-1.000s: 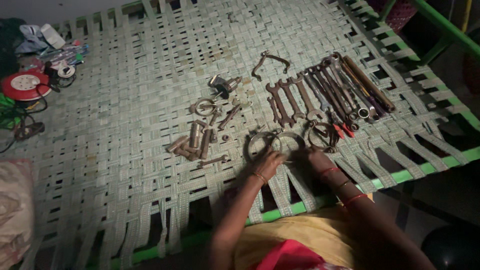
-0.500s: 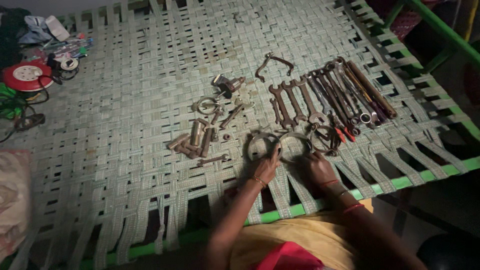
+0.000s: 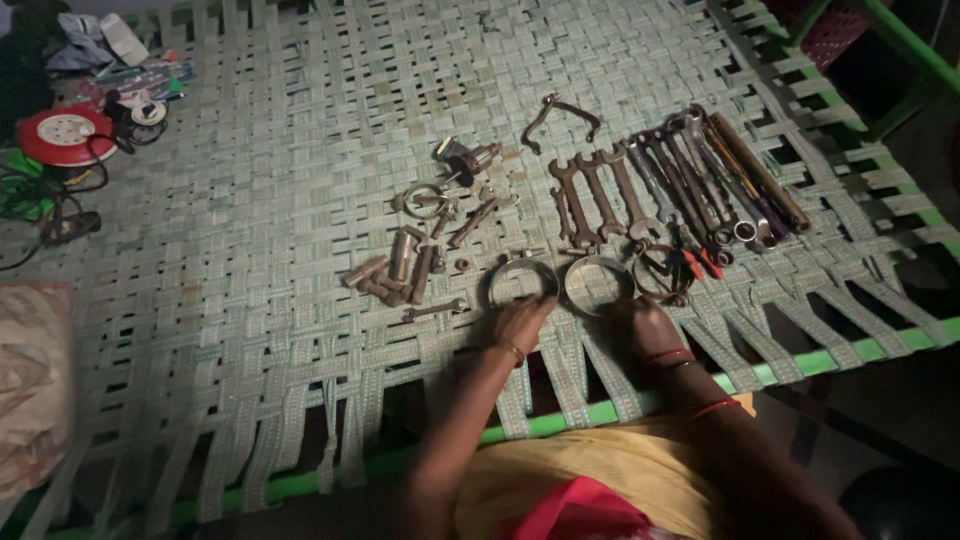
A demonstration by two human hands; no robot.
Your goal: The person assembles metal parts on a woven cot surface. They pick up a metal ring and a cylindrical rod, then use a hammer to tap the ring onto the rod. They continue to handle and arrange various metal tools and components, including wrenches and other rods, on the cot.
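Observation:
Two round metal clamp rings lie side by side on a woven green cot [image 3: 300, 330]. My left hand [image 3: 520, 322] rests with its fingertips on the near edge of the left ring [image 3: 497, 282]. My right hand [image 3: 645, 325] lies flat by the near right edge of the right ring [image 3: 575, 290]. A smaller ring with a screw [image 3: 655, 272] sits just beyond my right hand. Neither hand lifts anything.
A row of spanners [image 3: 590, 195] and longer tools [image 3: 720, 180] lies at the right. Short bolts and pipe pieces [image 3: 395, 270] lie to the left, a curved bracket [image 3: 558, 115] further back. A red round reel [image 3: 62, 135] with cables sits far left. The green frame bar [image 3: 800, 365] runs along the near edge.
Both hands stay at the rings. The right hand has slid slightly left toward the right ring, and the view has shifted a little.

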